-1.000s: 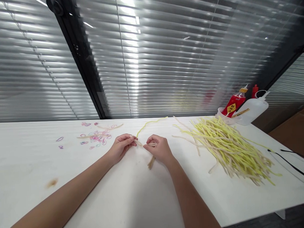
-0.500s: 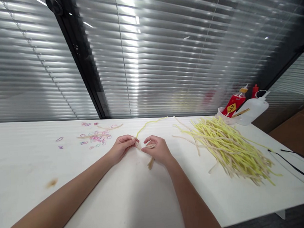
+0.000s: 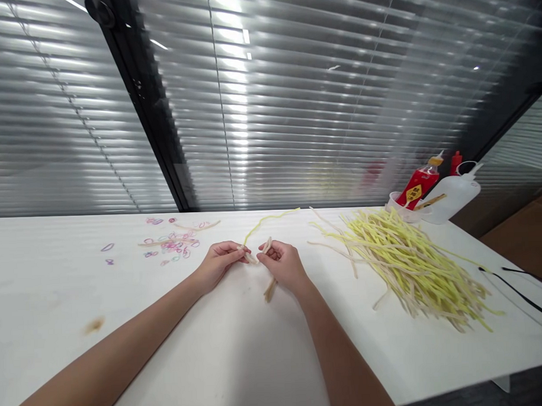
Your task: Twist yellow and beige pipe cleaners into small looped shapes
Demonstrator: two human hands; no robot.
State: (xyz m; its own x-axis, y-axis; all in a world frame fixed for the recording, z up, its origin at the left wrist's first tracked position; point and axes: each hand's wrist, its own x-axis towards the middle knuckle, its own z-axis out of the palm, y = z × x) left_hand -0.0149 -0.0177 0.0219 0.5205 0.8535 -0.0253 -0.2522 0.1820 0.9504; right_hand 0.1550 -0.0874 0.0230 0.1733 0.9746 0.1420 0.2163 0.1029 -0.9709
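Over the middle of the table, my left hand (image 3: 220, 264) pinches the folded pale end of a beige pipe cleaner (image 3: 250, 259) between thumb and fingers. Close by on the right, my right hand (image 3: 285, 266) is closed around another beige bent piece (image 3: 267, 245), which pokes up above its fingertips. Below that hand a short beige bundle (image 3: 269, 290) hangs or lies; whether it is joined to the held piece is hidden. A yellow pipe cleaner (image 3: 271, 217) runs from behind my left fingertips toward the table's back edge.
A big heap of yellow and beige pipe cleaners (image 3: 420, 269) lies on the right. Behind it stand a tub (image 3: 402, 210), a red bottle (image 3: 419, 183) and a white squeeze bottle (image 3: 453, 196). Small coloured rubber bands (image 3: 175, 246) are scattered at the left. Black cords (image 3: 518, 292) lie far right.
My right fingers have closed together, and the beige piece in them has turned from lying sideways to pointing up. My left hand has barely moved.
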